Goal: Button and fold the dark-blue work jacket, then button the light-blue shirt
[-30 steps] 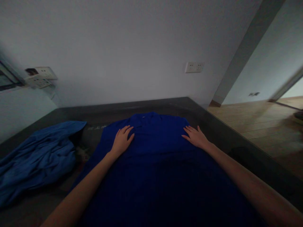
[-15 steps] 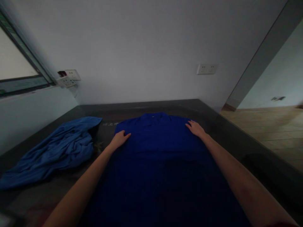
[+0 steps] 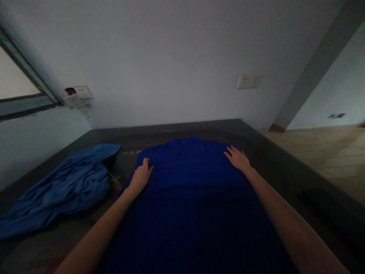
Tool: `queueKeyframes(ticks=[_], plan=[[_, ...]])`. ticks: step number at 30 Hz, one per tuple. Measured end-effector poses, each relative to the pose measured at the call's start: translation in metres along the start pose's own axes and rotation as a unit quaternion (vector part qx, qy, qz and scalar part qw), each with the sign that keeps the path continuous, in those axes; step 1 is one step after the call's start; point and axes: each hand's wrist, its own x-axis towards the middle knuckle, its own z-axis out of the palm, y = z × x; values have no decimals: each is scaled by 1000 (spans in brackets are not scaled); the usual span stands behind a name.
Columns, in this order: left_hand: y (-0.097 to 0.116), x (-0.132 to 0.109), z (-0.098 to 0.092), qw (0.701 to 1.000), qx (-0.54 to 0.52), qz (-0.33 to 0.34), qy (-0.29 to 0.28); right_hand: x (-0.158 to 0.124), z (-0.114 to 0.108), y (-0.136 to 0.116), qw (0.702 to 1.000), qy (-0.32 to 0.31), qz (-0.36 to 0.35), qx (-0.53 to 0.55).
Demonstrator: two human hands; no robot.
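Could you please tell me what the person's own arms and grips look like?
The left grip and right grip are human hands without visible gloves. The left arm and right arm are slim and bare within the frame: no sleeve, watch or bracelet shows. It is too dim to tell about rings.

Both bare forearms reach forward from the lower corners, slanting inward. The left forearm (image 3: pixel 105 224) ends in a left hand (image 3: pixel 142 176) with its back upward, its fingers bent under and its thumb pointing inward (whether the fingertips pinch is hidden). The right forearm (image 3: pixel 276 205) leads to a right hand (image 3: pixel 238 158), palm down, fingers extended and slightly spread, the wrist nearly straight.
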Motion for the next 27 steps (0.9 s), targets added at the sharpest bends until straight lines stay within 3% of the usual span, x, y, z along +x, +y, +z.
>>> queueKeyframes(ticks=[7, 13, 15, 20, 23, 27], plan=[[14, -14, 2, 988, 154, -1, -16, 2, 5, 14, 999, -25, -24, 12], [12, -16, 1, 973, 178, 107, 103, -3, -5, 5, 999, 30, -21, -14], [16, -16, 2, 972, 154, 138, 114, -4, -10, 2, 998, 52, -26, -15], [27, -18, 21, 969, 59, 239, 13, -3, -11, 4, 999, 7, -39, 8], [25, -21, 34, 970, 56, 233, -32, -3, -4, 9, 999, -28, -25, 4], [20, -22, 38, 971, 63, 228, -36, -3, 2, 11, 999, -41, -14, -10]])
